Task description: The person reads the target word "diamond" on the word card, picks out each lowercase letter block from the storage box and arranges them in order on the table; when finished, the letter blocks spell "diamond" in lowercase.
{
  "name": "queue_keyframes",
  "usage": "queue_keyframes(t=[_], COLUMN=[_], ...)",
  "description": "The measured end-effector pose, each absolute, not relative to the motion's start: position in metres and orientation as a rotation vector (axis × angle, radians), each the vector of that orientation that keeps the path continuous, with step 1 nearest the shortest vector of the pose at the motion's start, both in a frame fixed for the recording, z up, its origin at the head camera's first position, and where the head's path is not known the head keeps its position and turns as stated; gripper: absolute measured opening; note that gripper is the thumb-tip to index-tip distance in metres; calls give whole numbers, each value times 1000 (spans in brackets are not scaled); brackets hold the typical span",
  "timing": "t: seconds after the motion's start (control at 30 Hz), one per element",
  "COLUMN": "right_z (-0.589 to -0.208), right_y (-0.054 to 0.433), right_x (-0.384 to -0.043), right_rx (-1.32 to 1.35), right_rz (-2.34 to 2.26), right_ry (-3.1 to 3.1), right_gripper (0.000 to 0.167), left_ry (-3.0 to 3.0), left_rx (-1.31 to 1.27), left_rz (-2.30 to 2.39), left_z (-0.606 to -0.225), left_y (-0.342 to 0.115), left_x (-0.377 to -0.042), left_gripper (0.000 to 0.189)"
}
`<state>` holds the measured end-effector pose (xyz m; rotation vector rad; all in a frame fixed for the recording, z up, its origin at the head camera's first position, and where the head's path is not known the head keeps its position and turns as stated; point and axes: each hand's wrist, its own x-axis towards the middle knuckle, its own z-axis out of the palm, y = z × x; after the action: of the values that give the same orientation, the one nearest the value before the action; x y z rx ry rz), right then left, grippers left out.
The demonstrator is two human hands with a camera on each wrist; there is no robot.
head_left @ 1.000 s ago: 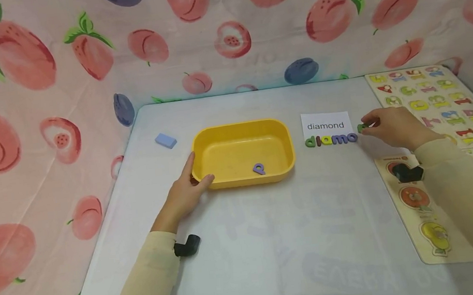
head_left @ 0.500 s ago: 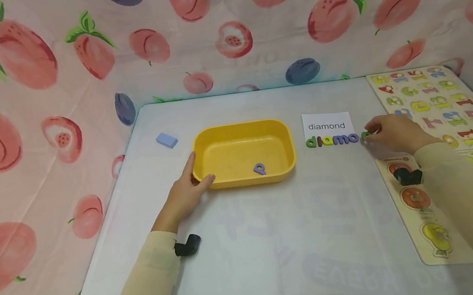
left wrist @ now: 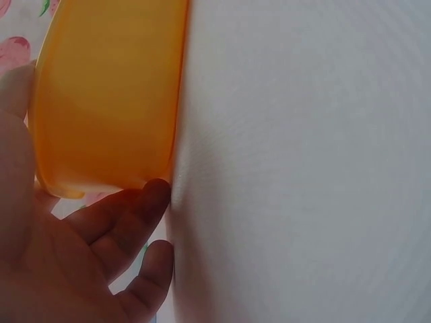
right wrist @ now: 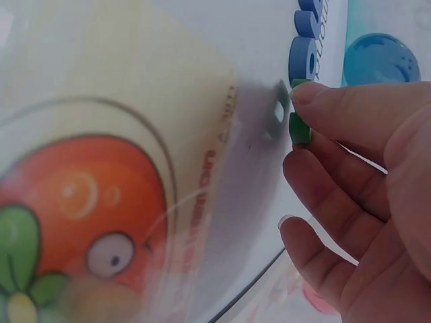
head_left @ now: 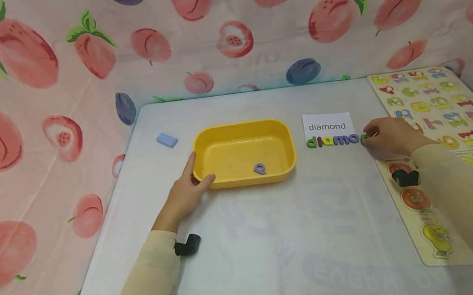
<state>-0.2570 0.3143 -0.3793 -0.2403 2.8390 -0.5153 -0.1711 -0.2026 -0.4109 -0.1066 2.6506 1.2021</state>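
At the end of a row of letters, my right hand (head_left: 393,135) pinches a green letter (right wrist: 301,128) between thumb and fingers. The letter is at the table surface, right beside the purple "o" (head_left: 354,139), and the fingers partly cover it. The row, which reads "diamo", lies along the lower edge of a white card (head_left: 327,120) printed "diamond". My left hand (head_left: 183,192) grips the near left corner of a yellow tray (head_left: 245,182), thumb over the rim and fingers along the outer wall (left wrist: 111,101). A purple letter (head_left: 259,168) lies inside the tray.
A light blue block (head_left: 167,140) lies left of the tray. On the right, under the right forearm, are puzzle boards: one with numbers (head_left: 425,96) and one with fruit pictures (head_left: 420,224). Peach-patterned cloth (head_left: 229,46) hangs behind and on the left of the white table (head_left: 274,250).
The right hand has brought the green letter down toward the table and then slightly left, up to the "o". The left hand and the tray stay where they were.
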Motion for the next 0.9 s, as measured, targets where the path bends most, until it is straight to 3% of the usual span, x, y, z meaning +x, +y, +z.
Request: queue_keyframes(t=[0.9], right_z=[-384], right_y=[313], right_x=[-263], right_rx=[-191], right_rz=[-511], right_ry=[2811], right_gripper=[38], left_ry=[2651], left_rx=[-112], left_rz=[1193], left_z=[-409], left_y=[-203], left_x=[-171], left_gripper=[92])
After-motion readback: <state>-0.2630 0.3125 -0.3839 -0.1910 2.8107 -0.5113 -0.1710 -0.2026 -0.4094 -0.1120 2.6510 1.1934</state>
